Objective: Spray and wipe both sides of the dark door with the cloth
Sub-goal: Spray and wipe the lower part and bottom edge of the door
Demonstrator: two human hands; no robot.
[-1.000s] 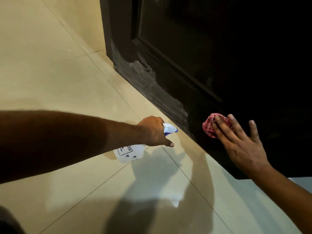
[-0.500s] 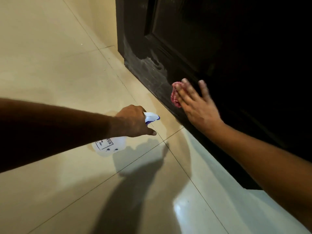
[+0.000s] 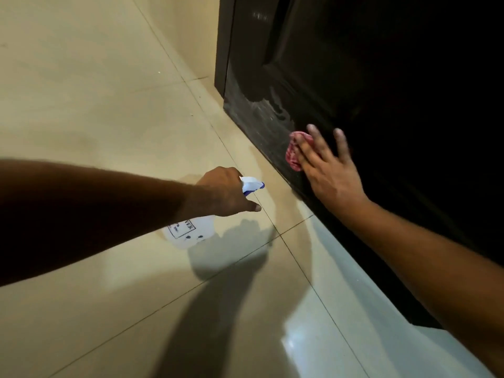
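Observation:
The dark door (image 3: 354, 77) fills the upper right, its bottom rail streaked with pale dusty or wet marks near the left corner. My right hand (image 3: 327, 170) lies flat with straight fingers, pressing a red patterned cloth (image 3: 293, 155) against the door's lower rail beside those marks. My left hand (image 3: 226, 193) grips the neck of a white spray bottle (image 3: 191, 231) with a blue-and-white nozzle, held low over the floor and pointing toward the door's bottom edge.
Glossy beige floor tiles (image 3: 109, 118) spread to the left and below, showing shadows of my arms. A beige wall (image 3: 180, 28) meets the door frame at the upper middle. The door's bottom edge runs diagonally to the lower right.
My right hand has slid the cloth along the bottom rail to the left, toward the streaked corner. My left hand has followed with the spray bottle.

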